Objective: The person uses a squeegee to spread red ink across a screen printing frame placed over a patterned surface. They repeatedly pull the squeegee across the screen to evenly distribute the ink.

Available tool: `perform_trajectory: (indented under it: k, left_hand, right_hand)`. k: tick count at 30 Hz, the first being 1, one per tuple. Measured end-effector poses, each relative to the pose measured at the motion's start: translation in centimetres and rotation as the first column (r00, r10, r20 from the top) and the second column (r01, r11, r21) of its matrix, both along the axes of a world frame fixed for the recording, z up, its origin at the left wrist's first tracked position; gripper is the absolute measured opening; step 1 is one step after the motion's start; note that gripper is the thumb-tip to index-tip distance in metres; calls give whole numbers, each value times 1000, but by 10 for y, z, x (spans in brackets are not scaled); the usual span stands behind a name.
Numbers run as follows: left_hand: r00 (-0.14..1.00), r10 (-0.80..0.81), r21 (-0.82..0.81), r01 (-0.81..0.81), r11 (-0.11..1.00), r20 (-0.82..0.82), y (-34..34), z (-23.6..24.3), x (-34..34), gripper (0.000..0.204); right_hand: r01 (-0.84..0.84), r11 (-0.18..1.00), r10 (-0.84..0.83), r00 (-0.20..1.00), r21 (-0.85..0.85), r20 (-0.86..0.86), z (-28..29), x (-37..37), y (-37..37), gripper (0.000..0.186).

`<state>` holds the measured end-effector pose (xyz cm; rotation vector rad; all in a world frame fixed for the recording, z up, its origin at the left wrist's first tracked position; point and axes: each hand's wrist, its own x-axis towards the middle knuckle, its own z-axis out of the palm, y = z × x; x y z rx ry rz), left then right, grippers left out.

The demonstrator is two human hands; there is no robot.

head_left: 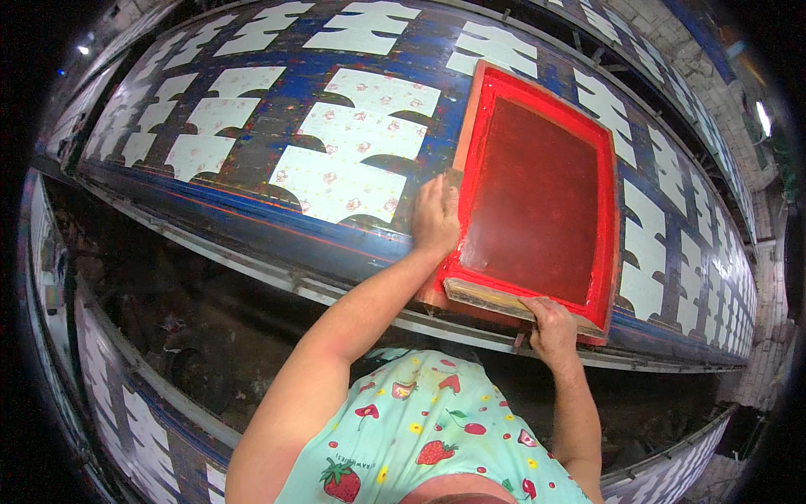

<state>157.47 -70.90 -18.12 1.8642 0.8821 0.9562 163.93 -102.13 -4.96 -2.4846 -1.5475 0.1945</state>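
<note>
While the mint-green fruit-print shirt (420, 445) filled the bottom of the view, both bare forearms reached up and forward to the near edge of the long blue printing table (277, 223). And there it was, the right hand (552, 329), fingers curled shut around the end of the pale wooden squeegee (491, 300), which lay along the near rail of the red-coated wooden screen-printing frame (537, 197). That frame sat flat on the table right at its near edge, a touch right of centre, its dark red mesh (537, 202) taking up the whole inside. Over on the other side, the left hand (435, 217) was pressed against the frame's left rail, fingers bent over the corner of the wood; how firmly it gripped, I could not tell, the fingertips being hidden behind the rail. Just left of that hand lay white floral-print fabric pieces (353, 143), spread flat in rows on the blue surface, the nearest one touching distance from the knuckles. Further back, more white pieces ran toward the table's far edge and along to its far right end. Below and to the left, a second printing table (126, 403) with the same white shapes curved away, a dark gap between the two.
</note>
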Motion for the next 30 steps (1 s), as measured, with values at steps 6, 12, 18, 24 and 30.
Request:
perform_trajectory:
  k: [6,12,18,24,30]
  left_hand:
    - [998,-51,-30,53,998,47,3,2,-4,63]
    - [998,-56,23,56,998,-24,2,6,-7,54]
    - [992,-66,28,70,997,-110,0,15,-8,55]
    - [985,-40,67,53,996,-170,-3,20,-6,61]
    - [979,-10,101,31,994,-204,-6,26,-2,66]
  right_hand:
    - [-19,988,-5,988,153,154,-35,26,22,50]
    - [-38,986,-4,969,164,249,-52,132,92,48]
    - [-37,985,-7,967,171,254,-69,272,171,44]
    - [-45,982,-16,949,186,315,-87,398,243,36]
    - [-8,1000,2,974,24,224,-72,484,291,41]
